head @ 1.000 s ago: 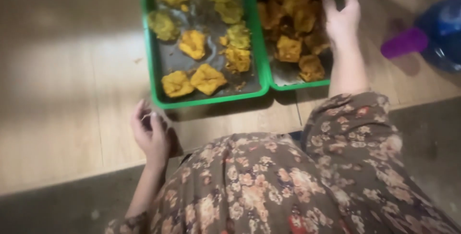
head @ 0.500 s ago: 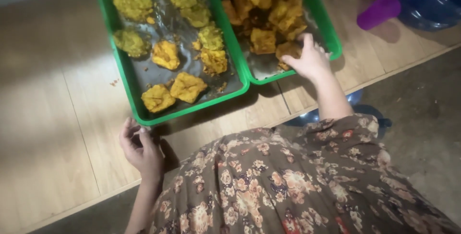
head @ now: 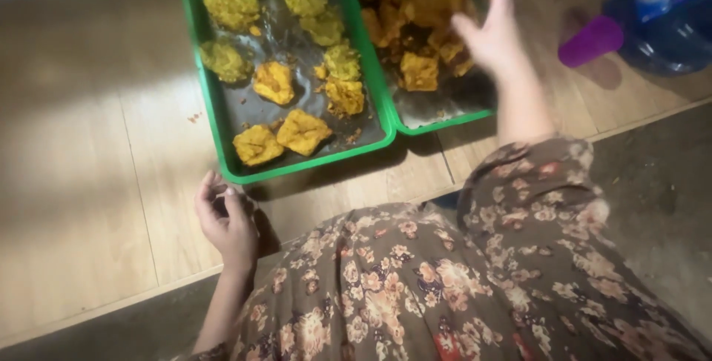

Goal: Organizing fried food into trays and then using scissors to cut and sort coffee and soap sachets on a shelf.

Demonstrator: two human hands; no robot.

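Two green trays hold yellow fried pieces. The left tray (head: 222, 120) sits at 11 o'clock. The right hand (head: 493, 31) hovers open and empty over the right tray (head: 445, 120) at 1 o'clock. The left hand (head: 226, 220) rests half curled on the floor (head: 89, 183), empty.

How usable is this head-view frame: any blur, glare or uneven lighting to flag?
Head view: the right hand is motion-blurred over the right green tray; a bright patch washes out the wooden floor; the left tray's metal liner glints; the blue bottle is soft.

Golden fried pieces (head: 415, 12) heaped in the right green tray (head: 437, 120), flat on wooden boards.
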